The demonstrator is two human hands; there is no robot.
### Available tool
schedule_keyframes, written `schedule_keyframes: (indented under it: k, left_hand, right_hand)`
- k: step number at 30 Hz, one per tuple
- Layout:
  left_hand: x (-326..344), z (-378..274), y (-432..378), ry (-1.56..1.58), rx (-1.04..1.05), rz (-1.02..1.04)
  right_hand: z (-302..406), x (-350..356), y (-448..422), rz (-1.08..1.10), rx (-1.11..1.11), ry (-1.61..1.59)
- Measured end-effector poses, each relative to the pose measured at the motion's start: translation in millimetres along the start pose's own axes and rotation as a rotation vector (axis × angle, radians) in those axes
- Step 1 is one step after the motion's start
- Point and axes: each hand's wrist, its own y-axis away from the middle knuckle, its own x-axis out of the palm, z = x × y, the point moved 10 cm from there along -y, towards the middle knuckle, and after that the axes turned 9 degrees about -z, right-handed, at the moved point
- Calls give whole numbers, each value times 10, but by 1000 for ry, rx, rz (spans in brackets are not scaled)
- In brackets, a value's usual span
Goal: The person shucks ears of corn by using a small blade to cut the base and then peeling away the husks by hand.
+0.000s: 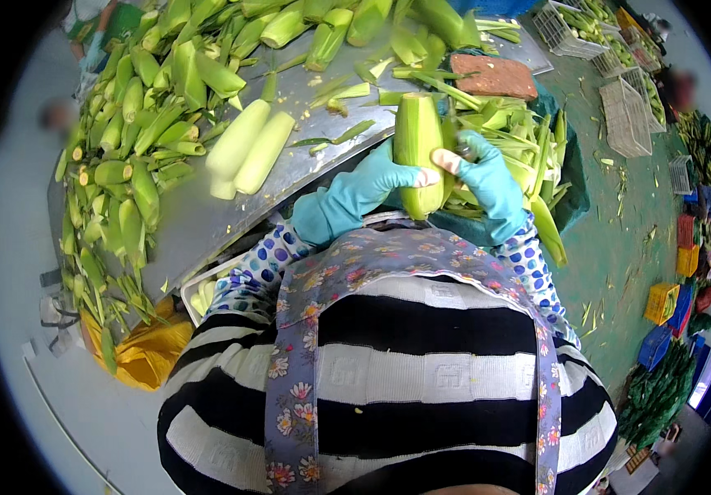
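An ear of corn (418, 154) in its green husk stands roughly upright before my apron, its cut end away from me. My left hand (361, 192), in a turquoise rubber glove, grips it from the left, thumb across the lower front. On the other side my right hand (485, 179), gloved alike, has its thumb against the husk's right edge. A small dark tool (465, 150) shows in the right hand's curled fingers; most of it is hidden. Two pale, trimmed ears of corn (263, 153) lie side by side on the metal table (200, 210), left of my hands.
Unpeeled corn (132, 124) is heaped along the table's left and far sides. A brick (494, 75) rests by a green bin (572, 185) of stripped husks. White crates (624, 117) stand on the green floor. A yellow sack (151, 352) hangs lower left; another person's gloved hand (92, 59) is upper left.
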Motion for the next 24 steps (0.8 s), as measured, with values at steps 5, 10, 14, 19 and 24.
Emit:
schedule_keyframes:
  k: [5, 10, 14, 19, 24]
  left_hand:
    - [-46, 91, -182, -29, 85, -39]
    - [-51, 8, -107, -233, 191, -263]
    - [-102, 86, -163, -264, 241, -325]
    - [98, 16, -152, -183, 150, -211]
    - [25, 153, -163, -217, 127, -205]
  right_hand:
    - [103, 23, 45, -1, -209, -97]
    - [118, -75, 42, -95, -394, 259]
    - [-28, -160, -10, -170, -362, 348]
    - [-319, -229, -101, -194, -76, -77]
    - [-484, -257, -141, -69, 93, -98]
